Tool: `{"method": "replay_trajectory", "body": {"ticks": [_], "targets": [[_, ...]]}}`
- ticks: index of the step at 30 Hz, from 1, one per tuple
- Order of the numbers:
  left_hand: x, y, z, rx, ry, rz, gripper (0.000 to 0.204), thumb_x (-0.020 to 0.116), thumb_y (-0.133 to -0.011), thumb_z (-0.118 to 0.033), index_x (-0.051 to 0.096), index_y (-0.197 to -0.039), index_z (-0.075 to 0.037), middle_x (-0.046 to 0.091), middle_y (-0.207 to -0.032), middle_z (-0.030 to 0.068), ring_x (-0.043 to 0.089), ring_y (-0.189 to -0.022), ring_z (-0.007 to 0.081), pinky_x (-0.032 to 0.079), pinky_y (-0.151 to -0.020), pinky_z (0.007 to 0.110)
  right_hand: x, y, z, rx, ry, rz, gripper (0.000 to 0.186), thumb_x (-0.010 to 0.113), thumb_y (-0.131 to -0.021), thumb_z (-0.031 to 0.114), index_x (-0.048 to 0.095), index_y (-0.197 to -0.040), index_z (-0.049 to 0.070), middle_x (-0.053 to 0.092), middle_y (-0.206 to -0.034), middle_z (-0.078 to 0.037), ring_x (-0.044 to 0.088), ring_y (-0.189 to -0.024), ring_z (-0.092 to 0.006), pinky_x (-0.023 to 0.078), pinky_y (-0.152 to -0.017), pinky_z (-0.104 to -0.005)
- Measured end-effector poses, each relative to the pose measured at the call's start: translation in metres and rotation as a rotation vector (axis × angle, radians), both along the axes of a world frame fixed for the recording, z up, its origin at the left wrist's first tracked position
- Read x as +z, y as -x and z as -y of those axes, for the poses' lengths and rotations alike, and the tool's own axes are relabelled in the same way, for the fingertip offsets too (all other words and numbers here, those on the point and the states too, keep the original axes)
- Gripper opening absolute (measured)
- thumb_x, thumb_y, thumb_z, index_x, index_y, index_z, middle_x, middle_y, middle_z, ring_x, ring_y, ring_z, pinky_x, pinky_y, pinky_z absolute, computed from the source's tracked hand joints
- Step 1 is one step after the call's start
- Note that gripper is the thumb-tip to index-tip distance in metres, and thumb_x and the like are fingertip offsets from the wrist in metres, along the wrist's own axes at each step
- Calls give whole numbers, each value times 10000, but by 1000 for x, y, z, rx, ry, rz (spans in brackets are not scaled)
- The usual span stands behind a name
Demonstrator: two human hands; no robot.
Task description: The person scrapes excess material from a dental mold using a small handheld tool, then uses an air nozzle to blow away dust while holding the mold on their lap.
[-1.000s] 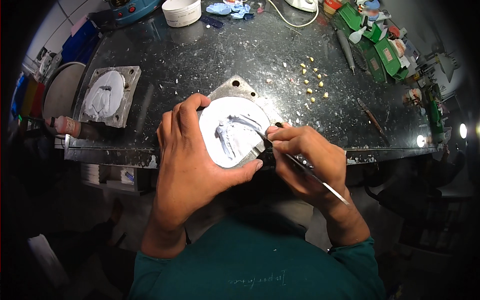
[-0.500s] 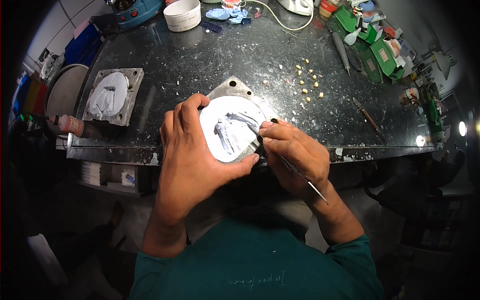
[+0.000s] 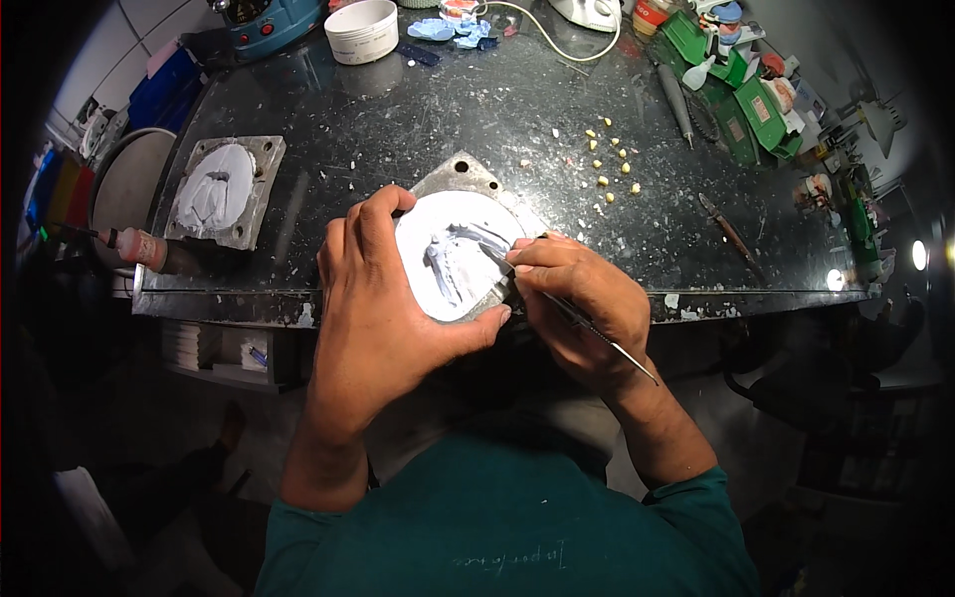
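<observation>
A metal dental flask half (image 3: 460,171) filled with white plaster (image 3: 418,269) sits at the table's front edge. A horseshoe-shaped dental arch impression (image 3: 450,274) is sunk in the plaster. My left hand (image 3: 363,298) grips the flask, fingers over its far left side and thumb along the near edge. Pinched in my right hand (image 3: 587,294) is a thin metal dental carving tool (image 3: 622,351); its working end meets the right arm of the impression, and its other end sticks out below my palm. My fingers partly hide the flask's right side.
A second plaster-filled flask half (image 3: 261,194) lies left, beside a small pinkish bottle (image 3: 139,247). Several yellowish teeth-like pieces (image 3: 603,181) lie right of centre. Farther right are a wooden-handled knife (image 3: 731,229), a grey handpiece (image 3: 676,104) and green trays (image 3: 766,117). A white tub (image 3: 363,35) stands behind.
My right hand has shifted slightly left and tilted, moving the carving tool's tip farther into the impression. My left hand keeps its grip on the flask.
</observation>
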State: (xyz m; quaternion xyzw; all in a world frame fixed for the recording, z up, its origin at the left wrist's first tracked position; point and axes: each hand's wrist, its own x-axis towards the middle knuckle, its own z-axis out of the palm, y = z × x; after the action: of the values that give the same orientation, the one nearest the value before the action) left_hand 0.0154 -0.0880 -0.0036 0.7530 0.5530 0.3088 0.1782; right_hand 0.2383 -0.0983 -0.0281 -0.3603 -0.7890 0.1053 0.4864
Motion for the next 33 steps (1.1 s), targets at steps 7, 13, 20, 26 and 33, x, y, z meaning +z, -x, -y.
{"method": "replay_trajectory", "body": {"ticks": [7, 13, 20, 26, 33], "targets": [[-1, 1, -1, 1, -2, -3, 1068, 1007, -612, -339, 418, -1458, -61, 550, -1366, 189, 473, -1315, 405, 432, -1131, 526, -1, 3, -1, 10, 15, -40, 233, 821, -849, -44, 741, -1052, 39, 803, -1089, -118, 796, -1058, -293, 602, -1051, -485], [-1, 2, -1, 0, 11, -4, 1066, 1004, -610, -340, 420, -1457, -64, 545, -1380, 192, 469, -1337, 410, 420, -1145, 525, 2, 7, -3, 20, 26, -60, 218, 803, -857, -52, 729, -1045, 29, 791, -1075, -135, 790, -1034, -303, 605, -1008, -472], [6, 30, -24, -206, 102, 45, 1253, 1027, -553, -359, 373, -1584, -78, 518, -1477, 209, 442, -1449, 394, 356, -1241, 508, 11, 15, 14, -23, 134, -173, 236, 773, -871, -81, 712, -1082, 3, 778, -1117, -168, 781, -1057, -334, 596, -992, -429], [18, 43, -39, -389, 38, -176, 1449, 947, -624, -685, 234, -1719, -59, 403, -1681, 278, 197, -1657, 413, 58, -1346, 607, 17, -21, 20, 146, 345, -182, 227, 753, -874, -93, 726, -1091, -32, 791, -1147, -190, 753, -1220, -336, 580, -1069, -403], [4, 16, -26, -337, -120, -243, 1174, 917, -732, -585, 444, -1618, 24, 461, -1665, 238, 339, -1620, 363, 70, -1346, 596, 38, -23, 10, 230, 416, -69, 222, 730, -845, -122, 740, -1053, -44, 796, -1114, -204, 768, -1173, -338, 559, -1130, -519]]}}
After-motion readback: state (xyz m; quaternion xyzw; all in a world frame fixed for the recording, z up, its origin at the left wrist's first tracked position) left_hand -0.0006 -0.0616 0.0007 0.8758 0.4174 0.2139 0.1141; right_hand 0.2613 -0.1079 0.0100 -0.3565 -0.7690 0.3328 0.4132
